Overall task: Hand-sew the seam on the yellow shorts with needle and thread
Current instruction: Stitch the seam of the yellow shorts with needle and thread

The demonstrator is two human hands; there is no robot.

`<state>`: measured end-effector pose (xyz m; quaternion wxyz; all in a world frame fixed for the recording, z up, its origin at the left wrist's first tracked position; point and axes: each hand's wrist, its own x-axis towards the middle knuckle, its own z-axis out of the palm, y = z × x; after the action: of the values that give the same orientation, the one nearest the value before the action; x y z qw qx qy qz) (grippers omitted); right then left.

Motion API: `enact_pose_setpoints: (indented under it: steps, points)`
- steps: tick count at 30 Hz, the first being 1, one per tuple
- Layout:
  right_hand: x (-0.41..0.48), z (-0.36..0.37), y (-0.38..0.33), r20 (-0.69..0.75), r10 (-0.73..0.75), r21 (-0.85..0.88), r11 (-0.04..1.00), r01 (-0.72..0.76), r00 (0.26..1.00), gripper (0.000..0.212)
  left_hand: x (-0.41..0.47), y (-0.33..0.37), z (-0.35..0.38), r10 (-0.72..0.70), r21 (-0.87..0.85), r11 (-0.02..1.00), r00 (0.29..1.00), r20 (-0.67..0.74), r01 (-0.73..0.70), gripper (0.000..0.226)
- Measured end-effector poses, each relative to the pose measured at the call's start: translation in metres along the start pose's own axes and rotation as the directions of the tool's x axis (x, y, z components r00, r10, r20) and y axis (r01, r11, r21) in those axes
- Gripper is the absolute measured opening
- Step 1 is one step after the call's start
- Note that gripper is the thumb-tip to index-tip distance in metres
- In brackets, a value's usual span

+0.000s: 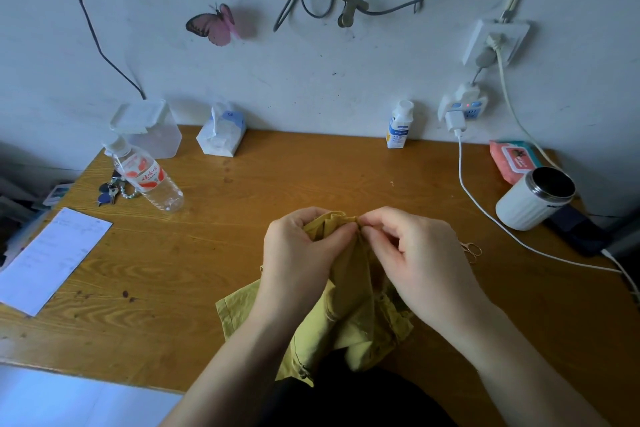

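Yellow shorts [349, 291] lie bunched on the wooden table [242, 218], top fold raised between both hands. Left hand [301, 253] grips the fold; right hand [415, 253] pinches it right beside, perhaps with a needle, too small to tell. Scissors [471, 250] lie just right of that hand.

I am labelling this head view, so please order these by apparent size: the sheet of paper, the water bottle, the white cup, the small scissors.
1. sheet of paper, largest.
2. water bottle and white cup look alike; not ranked.
3. scissors, smallest, partly hidden.
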<state>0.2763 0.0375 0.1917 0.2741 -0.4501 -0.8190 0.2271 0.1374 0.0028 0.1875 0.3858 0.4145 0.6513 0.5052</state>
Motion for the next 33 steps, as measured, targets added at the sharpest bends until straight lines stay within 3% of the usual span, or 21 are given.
enact_pose_setpoints:
  steps: [4,8,14,19,26,33]
  points:
    - [0.002,-0.007,0.003,0.03,0.029,0.157,0.987,-0.033,0.999,0.014,0.002,0.0,-0.002,-0.006,-0.002,1.0,1.0,0.0,0.006,0.008]
    - [0.006,-0.015,0.009,0.186,0.106,0.348,0.923,-0.166,0.977,0.017,0.005,0.002,-0.008,-0.11,-0.078,0.99,0.988,0.11,0.119,0.005]
    - [0.011,-0.021,0.017,0.384,0.146,0.512,0.788,-0.342,0.912,0.018,0.012,0.006,-0.018,-0.278,-0.248,0.887,0.879,0.387,0.389,0.023]
    - [0.014,-0.023,0.023,0.529,0.088,0.616,0.645,-0.452,0.844,0.017,0.014,0.008,-0.02,-0.305,-0.314,0.801,0.799,0.519,0.509,0.013]
    - [0.015,-0.024,0.028,0.578,0.007,0.701,0.507,-0.501,0.816,0.012,0.015,0.006,-0.021,-0.293,-0.36,0.737,0.751,0.592,0.572,0.011]
    - [0.014,-0.023,0.03,0.567,-0.032,0.722,0.5,-0.478,0.823,0.014,0.016,0.005,-0.02,-0.288,-0.371,0.714,0.731,0.618,0.594,0.011]
